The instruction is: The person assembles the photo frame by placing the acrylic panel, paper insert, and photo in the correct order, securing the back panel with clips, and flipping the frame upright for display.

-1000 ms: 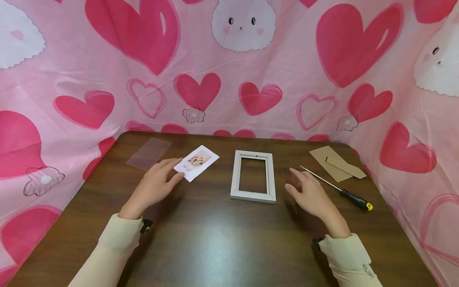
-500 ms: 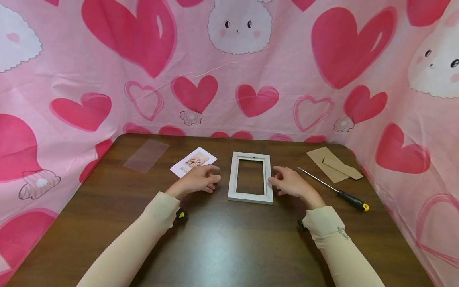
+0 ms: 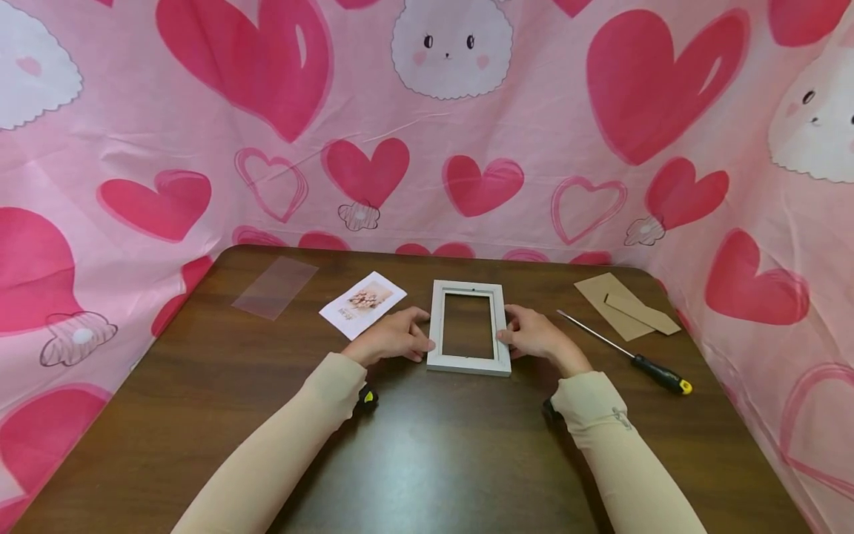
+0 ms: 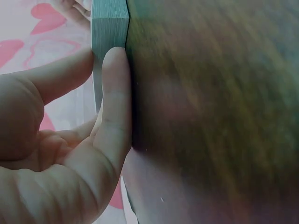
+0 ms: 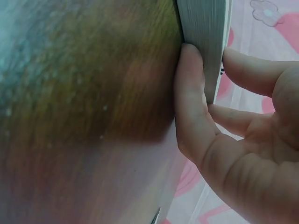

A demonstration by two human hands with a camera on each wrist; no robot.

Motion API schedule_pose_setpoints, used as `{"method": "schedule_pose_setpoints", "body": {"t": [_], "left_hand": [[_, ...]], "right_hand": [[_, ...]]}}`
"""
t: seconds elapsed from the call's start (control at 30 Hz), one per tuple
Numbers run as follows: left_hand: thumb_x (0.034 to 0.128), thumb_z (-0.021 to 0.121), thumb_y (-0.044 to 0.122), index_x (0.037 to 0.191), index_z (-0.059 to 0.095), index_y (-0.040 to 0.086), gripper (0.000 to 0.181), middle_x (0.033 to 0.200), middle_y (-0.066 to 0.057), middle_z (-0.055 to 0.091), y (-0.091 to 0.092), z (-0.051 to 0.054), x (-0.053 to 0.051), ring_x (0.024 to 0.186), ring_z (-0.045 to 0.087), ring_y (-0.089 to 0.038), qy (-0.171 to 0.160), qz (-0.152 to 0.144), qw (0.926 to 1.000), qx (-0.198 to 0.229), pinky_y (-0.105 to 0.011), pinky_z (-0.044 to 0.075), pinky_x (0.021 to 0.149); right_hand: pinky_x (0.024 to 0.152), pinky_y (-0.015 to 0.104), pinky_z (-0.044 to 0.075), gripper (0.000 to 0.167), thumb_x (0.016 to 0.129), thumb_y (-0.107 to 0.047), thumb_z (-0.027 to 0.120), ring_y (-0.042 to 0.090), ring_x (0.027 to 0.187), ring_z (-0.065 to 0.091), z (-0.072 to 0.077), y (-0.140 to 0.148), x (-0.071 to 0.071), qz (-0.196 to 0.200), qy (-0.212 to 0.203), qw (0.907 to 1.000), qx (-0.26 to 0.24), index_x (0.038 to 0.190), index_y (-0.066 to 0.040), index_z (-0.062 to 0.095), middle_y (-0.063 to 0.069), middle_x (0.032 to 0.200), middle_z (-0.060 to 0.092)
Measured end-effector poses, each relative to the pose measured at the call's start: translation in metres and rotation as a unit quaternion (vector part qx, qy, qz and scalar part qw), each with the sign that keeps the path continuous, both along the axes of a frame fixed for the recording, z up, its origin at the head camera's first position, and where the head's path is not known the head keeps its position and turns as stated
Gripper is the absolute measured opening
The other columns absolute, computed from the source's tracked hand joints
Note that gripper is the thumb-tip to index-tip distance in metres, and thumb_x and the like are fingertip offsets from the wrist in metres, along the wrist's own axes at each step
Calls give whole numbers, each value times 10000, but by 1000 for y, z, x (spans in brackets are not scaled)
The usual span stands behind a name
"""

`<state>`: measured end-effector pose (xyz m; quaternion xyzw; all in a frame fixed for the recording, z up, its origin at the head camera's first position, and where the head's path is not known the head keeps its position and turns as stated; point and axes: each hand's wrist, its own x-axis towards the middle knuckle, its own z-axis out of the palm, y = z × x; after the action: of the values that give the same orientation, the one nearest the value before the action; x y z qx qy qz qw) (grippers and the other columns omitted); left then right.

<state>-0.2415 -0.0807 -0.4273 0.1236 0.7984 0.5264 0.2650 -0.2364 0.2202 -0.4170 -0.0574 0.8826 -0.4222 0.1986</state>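
- Left hand (image 3: 396,335): partly closed, gripping the left rail of the white picture frame (image 3: 468,363). The thumb tip bears on the rail's upper edge; a finger presses flat along the outer side.
- Right hand (image 3: 534,335): partly closed in the same way, gripping the right rail, thumb at the upper edge, finger against the outer side.
- Picture frame: flat on the brown table (image 3: 400,452), between the hands, its opening showing bare wood grain.
- Adjacent parts, left: the photo card (image 3: 363,304) lies near the left hand; the clear sheet (image 3: 275,288) lies beyond it. The card's lettering is too small to read.
- Adjacent parts, right: the screwdriver (image 3: 657,372) lies near the right hand, black handle (yellow at the butt) toward the person. Farther out, the cardboard strip (image 3: 643,314) overlaps the cardboard panel (image 3: 607,315) and hides part of it.
- Limits of view: both wrist views cut off most of the frame, and some fingertips are hidden behind it. A thin dark tip (image 5: 156,215) at the lower edge of the right wrist view is cut off and cannot be identified.
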Motion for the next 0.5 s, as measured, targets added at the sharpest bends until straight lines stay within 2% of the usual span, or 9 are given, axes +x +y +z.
{"method": "schedule_pose_setpoints", "body": {"t": [0.23,0.5], "left_hand": [[996,723,36,1552,374,-67,664,971,-159,689,2,-2,-2,707,686,-170,-169,123,9996,166,-340,628,754],[995,715,17,1561,347,-61,680,975,-154,681,-1,-1,-3,697,690,-163,-313,248,9990,208,-331,628,745]], "right_hand": [[776,462,638,718,1058,-59,625,279,867,701,-2,-3,-5,-161,-201,9993,-261,1642,71,229,231,1064,575],[719,413,642,714,1072,-93,627,246,770,699,-2,-7,-10,-241,-309,9990,-233,1674,-18,250,226,1064,576]]}}
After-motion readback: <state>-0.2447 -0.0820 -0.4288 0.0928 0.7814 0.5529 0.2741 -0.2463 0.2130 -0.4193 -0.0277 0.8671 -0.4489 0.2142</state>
